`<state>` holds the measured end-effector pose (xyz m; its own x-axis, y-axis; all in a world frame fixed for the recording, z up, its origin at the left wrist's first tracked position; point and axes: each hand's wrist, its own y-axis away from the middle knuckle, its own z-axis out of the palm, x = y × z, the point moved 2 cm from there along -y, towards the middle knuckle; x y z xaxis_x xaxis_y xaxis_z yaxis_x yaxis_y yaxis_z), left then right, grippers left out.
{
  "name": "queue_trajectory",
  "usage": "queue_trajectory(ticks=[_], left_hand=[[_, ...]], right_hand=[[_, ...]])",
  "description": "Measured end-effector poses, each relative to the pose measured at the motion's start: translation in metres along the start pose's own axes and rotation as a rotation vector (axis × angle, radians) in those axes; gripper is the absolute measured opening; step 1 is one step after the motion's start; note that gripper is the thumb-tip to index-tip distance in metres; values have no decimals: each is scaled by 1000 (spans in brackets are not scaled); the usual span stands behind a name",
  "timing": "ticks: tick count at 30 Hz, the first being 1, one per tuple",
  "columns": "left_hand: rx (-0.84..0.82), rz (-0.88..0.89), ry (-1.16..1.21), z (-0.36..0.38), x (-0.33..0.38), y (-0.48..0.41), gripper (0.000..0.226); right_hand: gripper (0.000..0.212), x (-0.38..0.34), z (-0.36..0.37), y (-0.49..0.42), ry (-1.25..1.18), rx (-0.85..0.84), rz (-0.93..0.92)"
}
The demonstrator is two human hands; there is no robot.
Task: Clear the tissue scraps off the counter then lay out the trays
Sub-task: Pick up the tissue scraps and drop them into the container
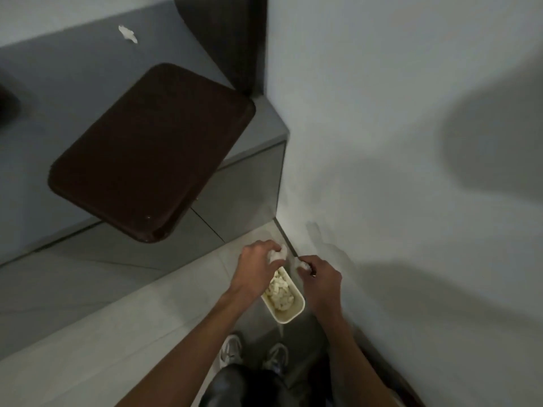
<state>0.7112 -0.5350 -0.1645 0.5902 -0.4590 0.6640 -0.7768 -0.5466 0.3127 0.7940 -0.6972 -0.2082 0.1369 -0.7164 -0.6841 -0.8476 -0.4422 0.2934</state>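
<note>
Our left hand (258, 268) grips a crumpled white tissue wad (277, 256); our right hand (320, 279) pinches a smaller white tissue scrap (300, 263). Both hang over the cream rectangular bin (289, 317), just below them. Another white scrap (127, 33) lies on the grey surface (73, 83), far up-left of the left hand, beyond the dark brown rectangular tray (147, 151).

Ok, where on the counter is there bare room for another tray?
Bare counter lies left of the flat tray, between it, the tissue scrap and the dark object at the left edge. The right corner is crowded: the leaning tray stands close beside the flat tray.
</note>
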Motion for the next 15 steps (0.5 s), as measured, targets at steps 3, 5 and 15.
queue_trajectory(ticks=[3, 5, 15], left_hand=[[-67, -96, 4, 47, -41, -7, 36], [-104, -146, -11, 81, -73, -17, 38], [-243, -220, -193, 243, -212, -68, 44]], right_hand=[[17, 52, 41, -2, -22, -33, 78], [16, 87, 74, -8, -5, -60, 109], [22, 249, 230, -34, 14, -146, 222]])
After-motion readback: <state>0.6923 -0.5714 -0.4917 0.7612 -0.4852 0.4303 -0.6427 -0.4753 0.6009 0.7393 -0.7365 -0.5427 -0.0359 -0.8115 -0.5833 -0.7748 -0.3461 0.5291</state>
